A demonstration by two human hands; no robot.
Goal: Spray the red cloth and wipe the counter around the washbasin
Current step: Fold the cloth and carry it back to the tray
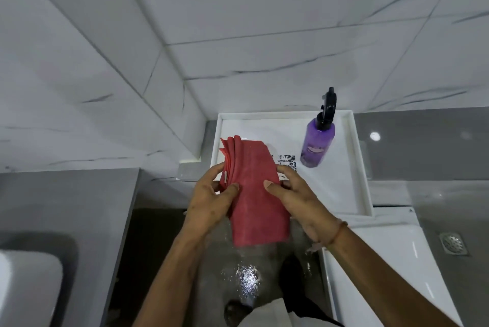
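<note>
- Head view looks down on a folded red cloth point(255, 194) held up in the air between both hands, above a wet grey floor point(246, 273).
- Left hand point(211, 199) clasps the cloth's left edge, thumb on top; right hand point(293, 194) grips the right edge likewise.
- Cloth's long axis runs away from the person, tilted slightly left.
- Purple spray bottle point(317, 142) stands upright on a white tray point(354, 157), ahead and to the right of the cloth, near but apart.
- Right hand lies nearer the bottle (so it probably reaches for it while the left keeps the cloth).
- Washbasin point(26, 284) and grey bench point(66, 194) sit at lower left, well apart from the cloth.
</note>
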